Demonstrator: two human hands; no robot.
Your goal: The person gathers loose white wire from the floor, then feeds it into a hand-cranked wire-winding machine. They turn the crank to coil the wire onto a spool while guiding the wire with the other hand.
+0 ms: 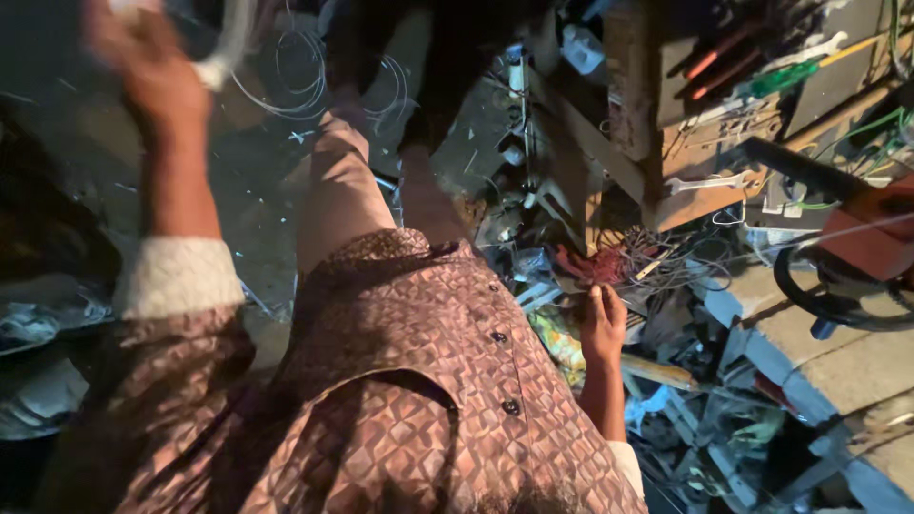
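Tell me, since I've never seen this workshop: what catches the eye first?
The patterned brown shirt fills the lower middle. The left hand is raised at top left, blurred, gripping something white, while the right hand reaches into tangled wires amid floor clutter. At upper right, a wooden bench holds tools.

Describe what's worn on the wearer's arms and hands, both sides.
Both hands are bare: no gloves, and no rings or watch that I can see. The left hand is motion-blurred. Each forearm is bare up to a cream cuff, with a brown geometric-patterned sleeve above. The right hand has the same cuff.
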